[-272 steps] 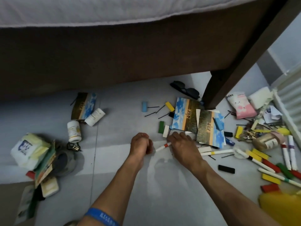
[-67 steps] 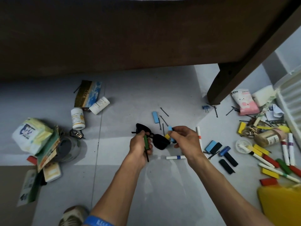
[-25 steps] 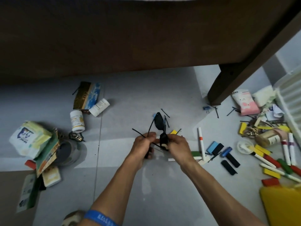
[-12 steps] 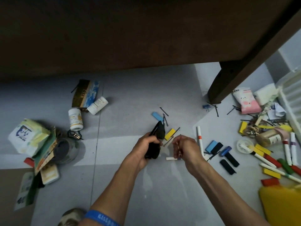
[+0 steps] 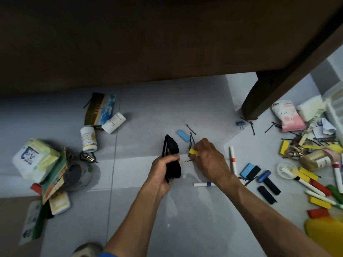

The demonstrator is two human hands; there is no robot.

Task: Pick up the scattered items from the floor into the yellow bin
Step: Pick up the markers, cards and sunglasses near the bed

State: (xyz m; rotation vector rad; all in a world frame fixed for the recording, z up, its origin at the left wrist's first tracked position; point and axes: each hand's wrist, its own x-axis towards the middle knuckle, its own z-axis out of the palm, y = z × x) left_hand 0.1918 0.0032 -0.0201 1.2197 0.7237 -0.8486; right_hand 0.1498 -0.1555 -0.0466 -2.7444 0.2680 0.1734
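My left hand [image 5: 163,168] grips folded black sunglasses [image 5: 171,151], held upright above the grey floor. My right hand [image 5: 208,158] is just to the right of them, its fingertips pinched on a small yellow block [image 5: 193,151] beside several black hairpins [image 5: 191,140]. A light blue block [image 5: 183,135] lies just beyond. The yellow bin [image 5: 324,236] shows at the bottom right corner. A white marker with a blue band [image 5: 204,184] lies under my right wrist.
Markers, coloured blocks and a jar [image 5: 315,160] crowd the floor at right, by a brown bed leg [image 5: 259,101]. At left lie white bottles [image 5: 88,139], a booklet [image 5: 100,109], a tissue pack [image 5: 35,158] and a tape roll [image 5: 78,173]. The bed frame overhangs.
My right hand has let go of the sunglasses and reached forward to the yellow block. My left hand keeps the now folded sunglasses.
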